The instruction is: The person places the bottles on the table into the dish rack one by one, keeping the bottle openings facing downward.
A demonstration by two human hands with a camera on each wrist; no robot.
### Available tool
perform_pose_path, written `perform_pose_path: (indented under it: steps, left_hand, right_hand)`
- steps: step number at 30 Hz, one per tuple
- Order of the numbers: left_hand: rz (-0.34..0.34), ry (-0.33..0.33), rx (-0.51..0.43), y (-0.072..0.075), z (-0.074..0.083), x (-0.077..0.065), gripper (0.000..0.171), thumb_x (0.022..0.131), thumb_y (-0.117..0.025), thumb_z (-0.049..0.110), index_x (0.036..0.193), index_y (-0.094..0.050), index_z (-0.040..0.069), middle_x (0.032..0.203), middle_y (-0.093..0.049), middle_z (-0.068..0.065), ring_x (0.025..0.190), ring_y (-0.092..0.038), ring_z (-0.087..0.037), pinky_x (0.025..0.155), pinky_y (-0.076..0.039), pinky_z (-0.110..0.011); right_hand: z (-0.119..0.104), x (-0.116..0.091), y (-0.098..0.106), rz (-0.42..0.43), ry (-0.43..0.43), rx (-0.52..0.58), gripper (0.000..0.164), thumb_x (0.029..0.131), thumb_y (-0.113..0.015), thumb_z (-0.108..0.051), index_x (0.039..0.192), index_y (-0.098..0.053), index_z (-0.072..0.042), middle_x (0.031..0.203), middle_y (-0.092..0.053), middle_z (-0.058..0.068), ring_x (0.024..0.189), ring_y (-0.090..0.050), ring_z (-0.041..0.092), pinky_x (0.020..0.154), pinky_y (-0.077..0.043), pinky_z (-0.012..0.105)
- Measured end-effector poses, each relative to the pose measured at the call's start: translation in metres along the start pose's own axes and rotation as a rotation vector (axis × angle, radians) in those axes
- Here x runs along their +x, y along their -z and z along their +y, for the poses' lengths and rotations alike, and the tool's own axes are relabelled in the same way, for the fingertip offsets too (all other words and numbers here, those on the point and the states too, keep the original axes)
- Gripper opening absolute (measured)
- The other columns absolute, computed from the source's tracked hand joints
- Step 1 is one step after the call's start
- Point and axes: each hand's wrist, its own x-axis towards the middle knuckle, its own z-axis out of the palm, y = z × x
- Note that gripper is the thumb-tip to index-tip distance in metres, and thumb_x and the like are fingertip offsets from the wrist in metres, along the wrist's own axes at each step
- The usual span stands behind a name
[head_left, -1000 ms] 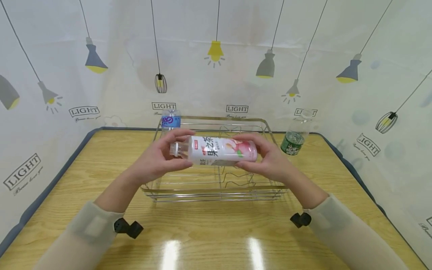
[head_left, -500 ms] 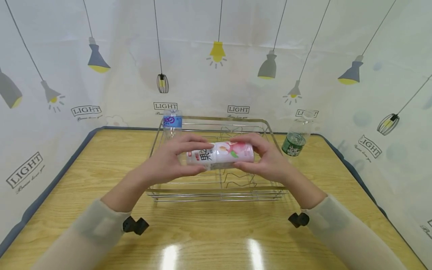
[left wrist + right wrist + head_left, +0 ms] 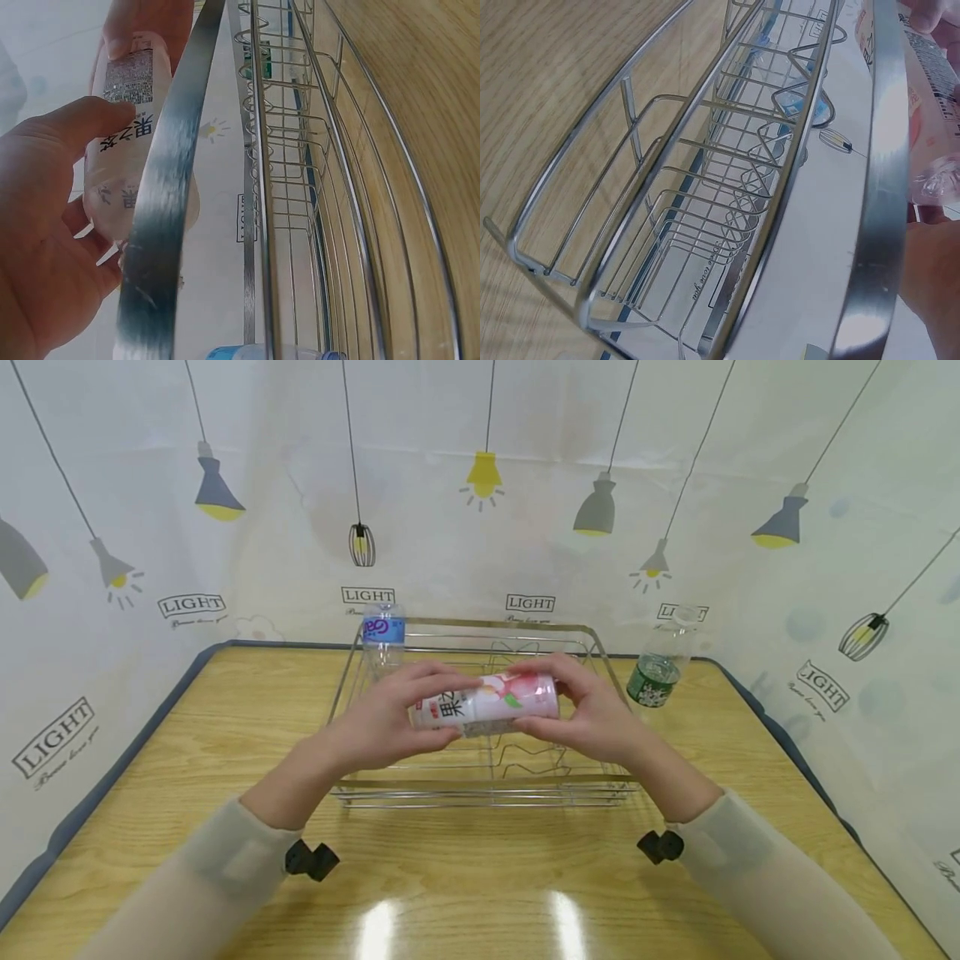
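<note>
In the head view a drink bottle with a white and pink peach-printed label lies sideways over the wire rack. My left hand grips its neck end, hiding the neck and the cap area. Around the base end, my right hand holds it with thumb below and fingers above. The left wrist view shows the left thumb across the label of the bottle, partly behind the rack's flat metal rim. In the right wrist view the bottle's clear base sits beside my right hand.
A clear bottle with a blue label stands at the rack's back left corner. To the right of the rack, a bottle with a green label stands on the wooden table. A lamp-patterned cloth hangs behind.
My left hand has slid rightward along the bottle, covering its neck, which showed one second ago. The bottle has shifted slightly left, and the right hand keeps its grip.
</note>
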Motion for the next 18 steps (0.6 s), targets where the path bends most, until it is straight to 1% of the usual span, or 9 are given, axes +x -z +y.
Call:
perform_pose_path:
  steps: [4, 8, 14, 15, 18]
  left_hand:
    - [-0.004, 0.003, 0.011, -0.0006, -0.0005, 0.0, 0.063, 0.093, -0.088, 0.017, 0.152, -0.067, 0.02, 0.15, -0.066, -0.009, 0.133, -0.063, -0.033, 0.099, -0.059, -0.048]
    - [-0.024, 0.031, 0.015, -0.0009, -0.0015, -0.0001, 0.068, 0.093, -0.09, 0.017, 0.156, -0.063, 0.023, 0.155, -0.063, -0.01, 0.137, -0.061, -0.035, 0.1, -0.06, -0.051]
    - [-0.049, 0.075, 0.02, -0.0005, -0.0012, 0.0004, 0.073, 0.094, -0.089, 0.017, 0.16, -0.058, 0.024, 0.156, -0.061, -0.012, 0.127, -0.063, -0.03, 0.089, -0.063, -0.039]
    - [-0.051, 0.081, 0.023, -0.0002, -0.0007, 0.0006, 0.073, 0.094, -0.089, 0.018, 0.16, -0.058, 0.024, 0.155, -0.061, -0.012, 0.124, -0.064, -0.029, 0.087, -0.063, -0.038]
    - [-0.045, 0.087, 0.026, -0.0001, -0.0006, 0.0001, 0.074, 0.095, -0.087, 0.018, 0.162, -0.056, 0.023, 0.154, -0.061, -0.013, 0.121, -0.064, -0.028, 0.088, -0.063, -0.039]
  right_hand:
    - [0.0005, 0.0007, -0.0008, 0.003, -0.004, -0.016, 0.061, 0.094, -0.086, -0.005, 0.15, -0.063, -0.016, 0.14, -0.064, 0.008, 0.115, -0.063, 0.022, 0.096, -0.058, 0.027]
    - [-0.0006, 0.0021, -0.0015, 0.007, -0.003, -0.028, 0.061, 0.093, -0.087, -0.006, 0.149, -0.063, -0.014, 0.144, -0.062, 0.008, 0.113, -0.063, 0.022, 0.094, -0.058, 0.027]
    - [-0.003, 0.0058, -0.0021, 0.003, 0.011, -0.031, 0.062, 0.092, -0.087, -0.004, 0.149, -0.063, -0.012, 0.144, -0.061, 0.009, 0.113, -0.062, 0.023, 0.092, -0.058, 0.028]
    - [-0.0033, 0.0061, -0.0021, 0.002, 0.009, -0.028, 0.065, 0.092, -0.087, -0.004, 0.151, -0.061, -0.013, 0.144, -0.06, 0.009, 0.113, -0.063, 0.023, 0.092, -0.059, 0.028]
    - [-0.0023, 0.0079, -0.0012, 0.011, -0.009, -0.01, 0.077, 0.091, -0.087, -0.003, 0.159, -0.051, -0.013, 0.151, -0.057, 0.011, 0.117, -0.063, 0.025, 0.097, -0.059, 0.029]
